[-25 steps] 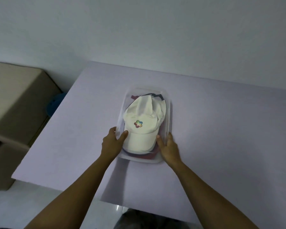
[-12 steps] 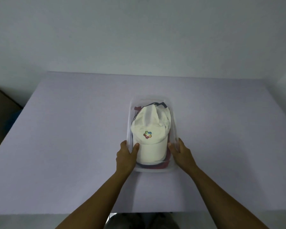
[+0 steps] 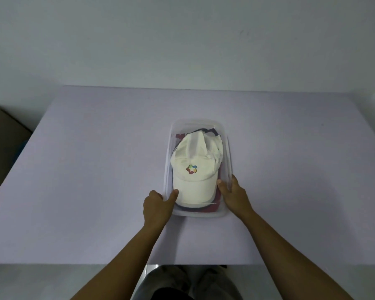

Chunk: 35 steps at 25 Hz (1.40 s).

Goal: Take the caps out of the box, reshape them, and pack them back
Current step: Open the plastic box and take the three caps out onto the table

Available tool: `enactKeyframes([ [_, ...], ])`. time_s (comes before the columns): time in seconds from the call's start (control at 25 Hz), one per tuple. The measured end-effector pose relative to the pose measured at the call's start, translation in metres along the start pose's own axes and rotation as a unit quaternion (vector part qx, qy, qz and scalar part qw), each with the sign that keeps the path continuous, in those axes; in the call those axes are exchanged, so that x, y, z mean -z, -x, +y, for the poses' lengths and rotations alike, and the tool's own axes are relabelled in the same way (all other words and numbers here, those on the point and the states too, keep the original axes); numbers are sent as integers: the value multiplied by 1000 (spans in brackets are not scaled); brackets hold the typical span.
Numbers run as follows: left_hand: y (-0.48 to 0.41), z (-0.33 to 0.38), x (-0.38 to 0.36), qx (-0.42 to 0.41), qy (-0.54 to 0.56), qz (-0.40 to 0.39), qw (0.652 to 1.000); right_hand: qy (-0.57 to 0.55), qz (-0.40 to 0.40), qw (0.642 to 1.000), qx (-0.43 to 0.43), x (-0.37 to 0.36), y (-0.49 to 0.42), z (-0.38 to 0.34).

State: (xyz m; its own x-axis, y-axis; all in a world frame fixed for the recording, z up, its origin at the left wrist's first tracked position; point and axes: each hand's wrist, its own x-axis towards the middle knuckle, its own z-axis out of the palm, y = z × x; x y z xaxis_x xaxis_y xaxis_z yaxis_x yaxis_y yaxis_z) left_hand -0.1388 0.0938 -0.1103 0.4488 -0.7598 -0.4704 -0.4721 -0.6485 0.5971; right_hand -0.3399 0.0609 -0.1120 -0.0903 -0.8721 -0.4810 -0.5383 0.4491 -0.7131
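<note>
The box, a clear plastic tub, stands on the table directly ahead of the person. Its long axis runs straight away from the body. All caps are inside the box; none has been taken out yet.

The white cap lies on top of the stack and follows the long axis of the box. Its brim points to the near end of the box, and its crown fills the middle and far part. Under it, edges of a dark cap show at the far end of the box, and a red cap shows at the near right corner.

The left hand grips the near left corner of the box. Its thumb reaches over the rim and touches the left edge of the brim, while its fingers lie outside the wall. The right hand holds the right wall near the same end, with its thumb inside against the right edge of the brim and its fingers outside.

Both hands flank the brim, and neither is clearly nearer. The brim is the closest part of the white cap to both thumbs. Judged from this layout, the next step is to lift the white cap by the brim, up and toward the person. The thumbs need only shift inward to pinch it.
</note>
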Motion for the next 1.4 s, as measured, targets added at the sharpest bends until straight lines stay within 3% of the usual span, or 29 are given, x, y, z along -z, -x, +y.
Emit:
enactKeyframes([
  [0.36,5,1,7,9,9,-20,1000,7,-6,1000,-1,-1,0,-2],
  [0.8,10,7,7,-45,-22,29,998,-13,5,999,36,11,0,-7],
  [1.0,11,22,34,-72,131,44,988,-35,37,987,150,11,15,-32],
  [1.12,1,24,63,-100,207,116,966,-60,7,977,205,-6,17,-44],
  [1.2,-13,14,89,-96,220,154,958,-11,46,970,240,-14,10,-45],
  [1.32,-43,-18,126,-65,218,162,960,56,120,976,171,-14,-2,-21],
  [1.4,-62,-40,142,-41,201,155,966,65,81,992,69,-14,-1,-4],
])
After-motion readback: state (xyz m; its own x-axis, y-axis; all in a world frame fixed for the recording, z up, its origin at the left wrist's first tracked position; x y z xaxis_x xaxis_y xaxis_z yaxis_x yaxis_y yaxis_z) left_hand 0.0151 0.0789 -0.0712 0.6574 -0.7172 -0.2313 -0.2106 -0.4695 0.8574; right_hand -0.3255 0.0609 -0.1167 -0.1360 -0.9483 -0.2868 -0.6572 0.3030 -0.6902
